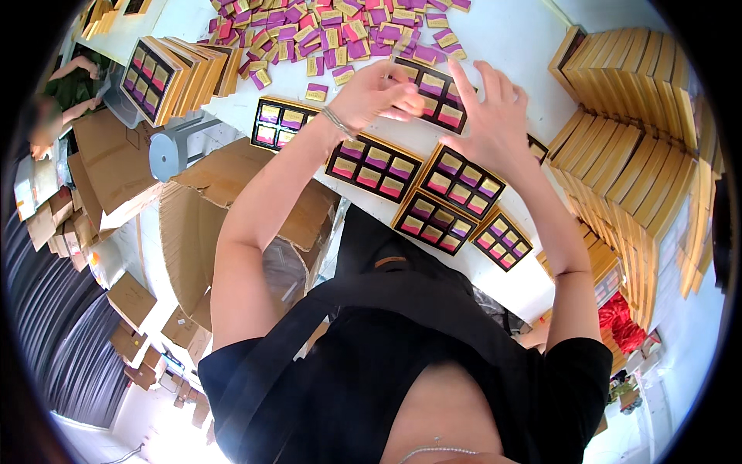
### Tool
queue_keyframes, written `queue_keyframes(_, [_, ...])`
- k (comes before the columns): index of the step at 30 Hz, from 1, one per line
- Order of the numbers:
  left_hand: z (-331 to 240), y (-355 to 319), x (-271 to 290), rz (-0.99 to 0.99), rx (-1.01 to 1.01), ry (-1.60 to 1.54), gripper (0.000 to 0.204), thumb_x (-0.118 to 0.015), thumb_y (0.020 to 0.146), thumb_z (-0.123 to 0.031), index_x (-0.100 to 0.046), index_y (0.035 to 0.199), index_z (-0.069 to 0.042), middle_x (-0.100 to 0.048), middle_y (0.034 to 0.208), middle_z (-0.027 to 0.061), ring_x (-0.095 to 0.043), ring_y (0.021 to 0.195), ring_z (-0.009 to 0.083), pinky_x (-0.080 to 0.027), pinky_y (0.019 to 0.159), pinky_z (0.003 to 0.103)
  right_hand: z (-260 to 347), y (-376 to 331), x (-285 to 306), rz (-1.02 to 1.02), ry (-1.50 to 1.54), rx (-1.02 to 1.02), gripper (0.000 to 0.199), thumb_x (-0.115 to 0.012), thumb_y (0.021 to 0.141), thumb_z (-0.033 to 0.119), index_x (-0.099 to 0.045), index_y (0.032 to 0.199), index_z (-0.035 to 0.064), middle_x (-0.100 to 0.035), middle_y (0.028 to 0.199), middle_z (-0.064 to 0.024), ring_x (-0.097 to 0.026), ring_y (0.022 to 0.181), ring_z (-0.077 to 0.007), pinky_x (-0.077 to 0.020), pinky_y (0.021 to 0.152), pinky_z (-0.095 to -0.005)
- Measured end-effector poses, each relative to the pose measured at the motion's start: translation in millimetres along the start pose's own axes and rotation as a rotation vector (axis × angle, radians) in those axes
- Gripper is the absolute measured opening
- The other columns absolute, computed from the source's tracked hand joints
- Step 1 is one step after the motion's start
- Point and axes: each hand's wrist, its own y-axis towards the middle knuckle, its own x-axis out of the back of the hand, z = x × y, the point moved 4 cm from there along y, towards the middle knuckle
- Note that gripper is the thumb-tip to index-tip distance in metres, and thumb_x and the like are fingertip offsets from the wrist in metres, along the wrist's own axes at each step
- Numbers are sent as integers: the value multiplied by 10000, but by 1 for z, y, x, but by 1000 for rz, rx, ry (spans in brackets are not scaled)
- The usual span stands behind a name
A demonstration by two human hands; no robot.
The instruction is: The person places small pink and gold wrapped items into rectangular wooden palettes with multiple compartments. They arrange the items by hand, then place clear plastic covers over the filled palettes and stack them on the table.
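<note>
My left hand, a bracelet at its wrist, is closed with curled fingers at the left side of a gold-edged box. What its fingertips hold, if anything, is hidden. On the box's right side my right hand is spread open, its fingers close to the edge. Black compartments in that box hold small purple, pink and gold packets. Nearer to me lie several similar filled boxes, among them a wide one, two touching ones and a smaller-looking one.
Loose packets are heaped on the far side of the white table. Tall stacks of boxes line the right; more boxes lean at the left. An open carton and a grey stool stand left, where another person sits.
</note>
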Motion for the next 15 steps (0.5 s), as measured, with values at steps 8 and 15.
queue_keyframes(8, [56,34,68,-615,-169,383,353,-536,923,-304,-669,1052,-3,-716,938,120,-690,872,228,-517,780,328,-21,13,-88,-2,-9,90,1036,-806,641,459,-286,1497,194,-385,1366,-193,-401,1254,-354,-318,953,-668])
queue_keyframes(15, [51,44,52,-688,-98,687,341,-598,906,-236,-662,1140,3,-727,983,108,-695,857,151,-544,730,267,-30,14,-104,31,32,103,1045,-805,633,468,-287,1497,190,-385,1362,-207,-407,1242,-354,-336,927,-621])
